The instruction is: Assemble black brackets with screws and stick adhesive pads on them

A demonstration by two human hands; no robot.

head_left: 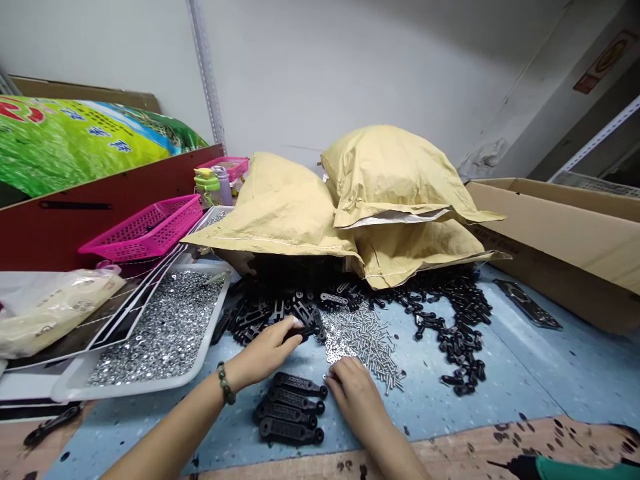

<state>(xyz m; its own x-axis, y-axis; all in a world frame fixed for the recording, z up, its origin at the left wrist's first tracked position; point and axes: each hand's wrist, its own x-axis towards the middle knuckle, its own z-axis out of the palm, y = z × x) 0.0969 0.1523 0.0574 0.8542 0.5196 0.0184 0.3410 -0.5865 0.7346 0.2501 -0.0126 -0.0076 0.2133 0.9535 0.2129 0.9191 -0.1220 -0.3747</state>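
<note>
Two bare hands are held low over a pale blue, speckled work mat [505, 393]. The left hand [263, 353] is curled nearly shut, and a matt black perforated link [303, 331] is gripped between its thumb and fingers. A bracelet of dark green beads [226, 383] is worn on that wrist. The right hand [353, 393] is bunched, with its fingertips [334, 375] pressed down at the edge of a loose spill of slender silver steel screws [363, 343]; whether a screw is held cannot be told.

Four black bar-shaped links with rounded ends [290, 408] are laid side by side just below the hands. Beyond them, a heap of flat black perforated parts [263, 317] is piled, and a curving band of small black pieces [455, 327] is strewn to the right, too many to count.

To the left, one white plastic tray [125, 385] is filled with countless shiny silver nuts [157, 327]. Two pink mesh plastic baskets [145, 227] are stacked nearby, one behind the other. Three plump tan paper sacks [393, 177] are heaped at the back, and one brown corrugated cardboard box [565, 247] stands at the right.
</note>
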